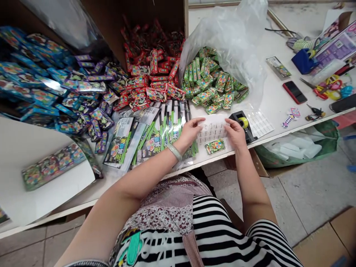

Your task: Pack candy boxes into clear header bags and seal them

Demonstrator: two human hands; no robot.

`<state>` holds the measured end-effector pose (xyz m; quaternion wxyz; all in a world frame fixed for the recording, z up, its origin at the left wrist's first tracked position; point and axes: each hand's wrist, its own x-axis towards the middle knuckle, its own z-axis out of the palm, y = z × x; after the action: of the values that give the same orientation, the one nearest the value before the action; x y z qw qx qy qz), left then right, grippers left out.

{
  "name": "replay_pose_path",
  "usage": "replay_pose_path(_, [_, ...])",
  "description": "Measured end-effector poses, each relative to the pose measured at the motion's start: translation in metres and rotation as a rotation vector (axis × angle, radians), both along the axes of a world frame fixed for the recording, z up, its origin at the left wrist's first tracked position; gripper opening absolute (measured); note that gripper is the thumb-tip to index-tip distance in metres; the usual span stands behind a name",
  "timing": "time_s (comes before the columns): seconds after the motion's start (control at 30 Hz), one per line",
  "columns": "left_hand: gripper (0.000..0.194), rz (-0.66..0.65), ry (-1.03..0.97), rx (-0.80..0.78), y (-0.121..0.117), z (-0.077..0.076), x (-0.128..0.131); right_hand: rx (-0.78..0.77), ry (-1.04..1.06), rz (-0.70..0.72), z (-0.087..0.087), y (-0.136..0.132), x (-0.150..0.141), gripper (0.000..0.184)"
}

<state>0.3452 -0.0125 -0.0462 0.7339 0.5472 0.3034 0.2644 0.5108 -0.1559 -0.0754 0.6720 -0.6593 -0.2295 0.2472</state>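
Note:
Between my two hands is a sheet of round stickers, printed in rows on a pale backing. My left hand pinches its left edge, and my right hand pinches the right edge. Just below the sticker rows, near the table's front edge, lies one small green packet. Beside my right hand stands a black tape dispenser with a yellow core. Flat printed bags in black and green spread out to the left of my left hand.
Piles of blue, purple, red and green packets cover the back, the green ones in a clear plastic bag. To the right are a label sheet, a phone and scissors.

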Motion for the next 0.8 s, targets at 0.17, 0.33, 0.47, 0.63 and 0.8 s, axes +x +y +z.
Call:
replay_pose_path(0.17, [0.036,-0.006,-0.005,-0.041,0.001,0.001,0.001,-0.041,-0.099,-0.004,0.012,-0.004,0.000,0.044])
replay_pose_path(0.33, [0.036,0.002,0.172,0.217,0.005,-0.002,-0.003,-0.141,-0.209,0.049,0.020,-0.009,0.002,0.044])
replay_pose_path(0.47, [0.012,-0.022,0.242,0.466,0.007,0.005,-0.009,-0.222,-0.306,0.073,0.025,-0.015,0.004,0.036])
replay_pose_path(0.63, [0.007,-0.053,0.222,0.449,0.007,0.008,-0.011,-0.135,-0.312,0.055,0.024,-0.014,0.000,0.029])
replay_pose_path(0.8, [0.015,-0.138,0.156,0.223,0.003,0.005,-0.008,-0.114,0.013,0.055,0.016,-0.006,-0.007,0.039])
